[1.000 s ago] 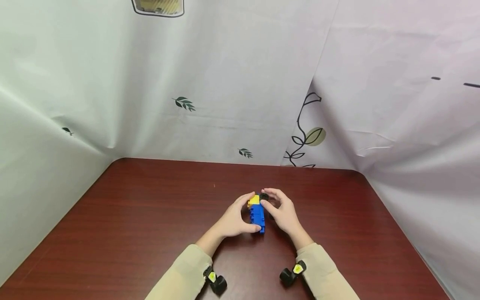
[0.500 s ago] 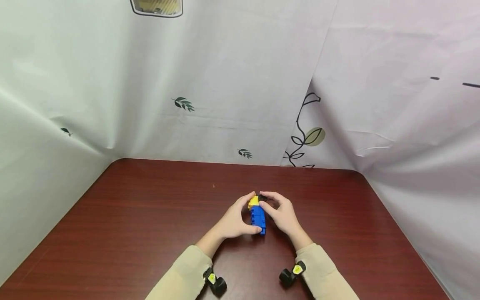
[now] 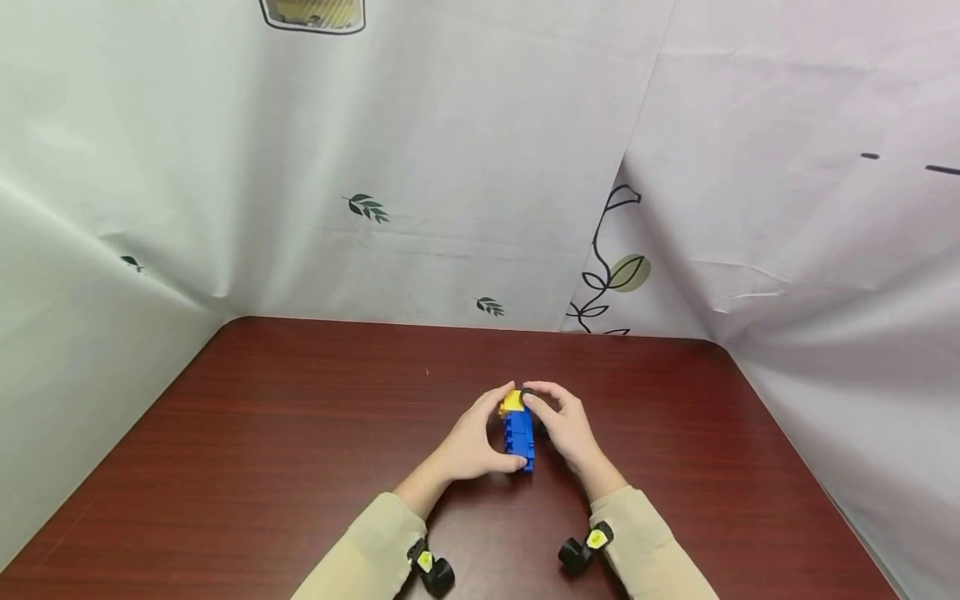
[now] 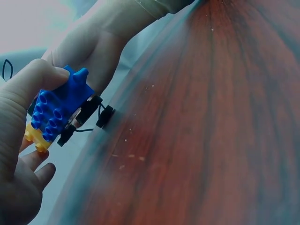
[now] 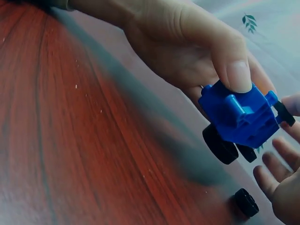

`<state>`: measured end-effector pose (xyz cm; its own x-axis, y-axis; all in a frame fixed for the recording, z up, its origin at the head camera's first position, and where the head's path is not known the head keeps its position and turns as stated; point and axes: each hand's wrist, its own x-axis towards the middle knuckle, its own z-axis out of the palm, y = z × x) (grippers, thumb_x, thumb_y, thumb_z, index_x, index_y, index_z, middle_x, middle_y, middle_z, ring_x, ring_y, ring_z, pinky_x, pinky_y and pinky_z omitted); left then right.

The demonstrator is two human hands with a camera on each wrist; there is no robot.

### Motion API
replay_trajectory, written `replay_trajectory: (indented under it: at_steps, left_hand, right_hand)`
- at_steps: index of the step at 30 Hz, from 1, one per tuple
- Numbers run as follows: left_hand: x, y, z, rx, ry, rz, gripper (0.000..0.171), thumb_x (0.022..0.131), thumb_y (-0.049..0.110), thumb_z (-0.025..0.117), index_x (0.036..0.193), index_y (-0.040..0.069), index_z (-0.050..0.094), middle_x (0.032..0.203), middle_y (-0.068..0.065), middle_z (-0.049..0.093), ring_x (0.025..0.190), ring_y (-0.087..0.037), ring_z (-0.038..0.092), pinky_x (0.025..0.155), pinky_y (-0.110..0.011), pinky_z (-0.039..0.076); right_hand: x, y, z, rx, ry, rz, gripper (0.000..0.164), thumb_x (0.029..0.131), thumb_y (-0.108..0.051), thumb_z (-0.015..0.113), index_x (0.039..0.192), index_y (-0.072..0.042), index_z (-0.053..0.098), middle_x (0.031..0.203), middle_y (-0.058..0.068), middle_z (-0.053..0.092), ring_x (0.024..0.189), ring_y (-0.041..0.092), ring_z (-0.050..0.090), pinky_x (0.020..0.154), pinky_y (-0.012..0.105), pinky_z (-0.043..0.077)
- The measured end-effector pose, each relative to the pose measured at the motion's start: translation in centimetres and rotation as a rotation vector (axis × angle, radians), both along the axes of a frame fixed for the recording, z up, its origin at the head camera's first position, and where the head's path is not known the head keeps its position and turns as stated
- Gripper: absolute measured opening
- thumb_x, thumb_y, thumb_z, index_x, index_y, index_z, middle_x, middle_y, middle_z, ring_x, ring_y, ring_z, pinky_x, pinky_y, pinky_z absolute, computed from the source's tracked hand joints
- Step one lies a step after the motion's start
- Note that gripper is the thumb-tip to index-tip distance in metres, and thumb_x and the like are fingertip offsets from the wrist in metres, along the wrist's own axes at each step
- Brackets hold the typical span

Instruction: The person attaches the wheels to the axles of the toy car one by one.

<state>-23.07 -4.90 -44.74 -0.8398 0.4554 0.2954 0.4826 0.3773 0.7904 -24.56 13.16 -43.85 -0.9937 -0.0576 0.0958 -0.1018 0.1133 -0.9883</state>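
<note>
My left hand [image 3: 468, 446] grips a toy car built of blue and yellow blocks [image 3: 519, 433], the thumb at its near blue end and the fingers around its far yellow end. Studs on its side show in the left wrist view. Black wheels [image 5: 220, 144] sit under the blue part in the right wrist view. At the car's far right corner, my right hand [image 3: 566, 425] pinches a black wheel [image 5: 284, 114] between thumb and fingers. The car is held just above the table; whether this wheel is seated on its axle I cannot tell.
A loose black wheel [image 5: 246, 202] lies on the dark red wooden table [image 3: 300, 467], partly hidden by my right hand in the head view. White printed cloth [image 3: 450, 167] hangs behind and along both sides of the table.
The toy car and my left hand have shifted slightly right and nearer. My right thumb has moved over the black wheel, which now shows less.
</note>
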Motion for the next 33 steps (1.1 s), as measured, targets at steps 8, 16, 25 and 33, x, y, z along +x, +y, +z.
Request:
replay_trajectory:
  at_steps: [8, 16, 25, 33]
  left_hand:
    - [0.35, 0.30, 0.35, 0.002, -0.004, 0.001, 0.102, 0.067, 0.034, 0.081, 0.150, 0.013, 0.025, 0.149, -0.004, 0.034, 0.132, -0.020, 0.040, 0.107, -0.047, 0.037]
    - [0.33, 0.44, 0.11, 0.007, -0.035, 0.006, 0.106, 0.067, 0.032, 0.081, 0.151, 0.011, 0.020, 0.152, -0.005, 0.030, 0.136, -0.021, 0.037, 0.109, -0.048, 0.035]
    - [0.30, 0.24, 0.07, -0.033, -0.047, 0.022, 0.103, 0.068, 0.037, 0.081, 0.151, 0.013, 0.024, 0.151, -0.006, 0.033, 0.136, -0.024, 0.038, 0.107, -0.051, 0.036]
    - [0.72, 0.29, 0.25, -0.043, -0.043, 0.019, 0.101, 0.068, 0.038, 0.081, 0.150, 0.011, 0.026, 0.150, -0.006, 0.035, 0.135, -0.023, 0.039, 0.107, -0.050, 0.037]
  right_hand:
    - [0.11, 0.07, 0.37, -0.251, -0.204, 0.114, 0.041, 0.094, -0.024, 0.057, 0.129, -0.002, 0.054, 0.120, 0.010, 0.061, 0.097, 0.014, 0.064, 0.084, 0.032, 0.053]
    - [0.40, 0.16, 0.58, -0.367, -0.284, 0.192, 0.047, 0.095, -0.030, 0.055, 0.134, -0.005, 0.047, 0.110, 0.002, 0.063, 0.094, 0.017, 0.063, 0.075, 0.037, 0.055]
    - [0.30, -0.38, 0.53, -0.393, -0.272, 0.157, 0.043, 0.095, -0.026, 0.056, 0.128, -0.001, 0.048, 0.106, 0.004, 0.063, 0.088, 0.016, 0.063, 0.070, 0.035, 0.055]
    - [0.65, -0.80, 0.32, -0.384, -0.260, 0.069, 0.030, 0.094, -0.017, 0.053, 0.122, -0.009, 0.045, 0.101, 0.004, 0.060, 0.081, 0.017, 0.063, 0.062, 0.033, 0.055]
